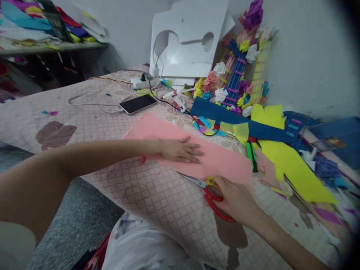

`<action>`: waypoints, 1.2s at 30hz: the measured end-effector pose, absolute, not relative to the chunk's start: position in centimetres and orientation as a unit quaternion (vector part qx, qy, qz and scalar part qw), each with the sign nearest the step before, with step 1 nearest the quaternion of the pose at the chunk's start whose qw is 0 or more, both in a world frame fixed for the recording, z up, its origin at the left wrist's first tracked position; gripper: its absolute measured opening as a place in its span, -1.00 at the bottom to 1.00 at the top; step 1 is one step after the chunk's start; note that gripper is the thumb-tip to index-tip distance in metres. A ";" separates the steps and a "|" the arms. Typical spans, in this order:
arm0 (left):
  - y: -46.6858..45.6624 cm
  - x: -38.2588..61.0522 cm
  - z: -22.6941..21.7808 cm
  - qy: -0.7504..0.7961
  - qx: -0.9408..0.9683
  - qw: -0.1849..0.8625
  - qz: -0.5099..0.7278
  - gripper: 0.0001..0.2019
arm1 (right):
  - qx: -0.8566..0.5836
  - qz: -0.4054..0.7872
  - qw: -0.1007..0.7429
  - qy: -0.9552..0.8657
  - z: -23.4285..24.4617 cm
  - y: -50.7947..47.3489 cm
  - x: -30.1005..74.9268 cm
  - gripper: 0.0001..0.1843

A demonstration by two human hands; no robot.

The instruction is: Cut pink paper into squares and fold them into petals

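One left hand (181, 150) flat on long pink sheet (218, 158), fingers spread, gripping nothing. Sheet smooth, plain, on middle of table cloth (154, 195). Right hand (237, 198) holding scissors (201, 183) with red and yellow handles, blades by sheet's near edge. Table cloth pale, diamond lines, brown patches (56, 134). Left to right: shelf (70, 47) with bright scraps (25, 24), dark-screened phone (138, 104), glue gun (177, 99), paper flowers (211, 81), blue strip (225, 114), yellow sheet (295, 170), pale wall (306, 63).
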State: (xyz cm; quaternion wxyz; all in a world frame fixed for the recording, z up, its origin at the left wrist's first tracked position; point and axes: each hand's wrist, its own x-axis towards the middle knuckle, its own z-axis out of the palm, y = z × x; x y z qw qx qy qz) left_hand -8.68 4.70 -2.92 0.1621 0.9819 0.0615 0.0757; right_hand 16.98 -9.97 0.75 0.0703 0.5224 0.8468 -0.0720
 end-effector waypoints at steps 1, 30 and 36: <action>4.6 -8.7 -2.8 0.065 0.983 0.160 0.062 -0.54 | 0.520 -0.068 0.069 0.849 0.7 -10.0 17.1 -0.81; 4.5 -8.6 -2.7 0.061 0.973 0.194 0.112 -0.57 | 0.533 -0.061 0.044 0.843 1.4 -9.9 14.7 -0.80; 4.9 -8.6 -3.3 0.052 0.974 0.181 0.125 -0.58 | 0.544 -0.080 0.050 0.834 1.4 -9.5 13.6 -0.80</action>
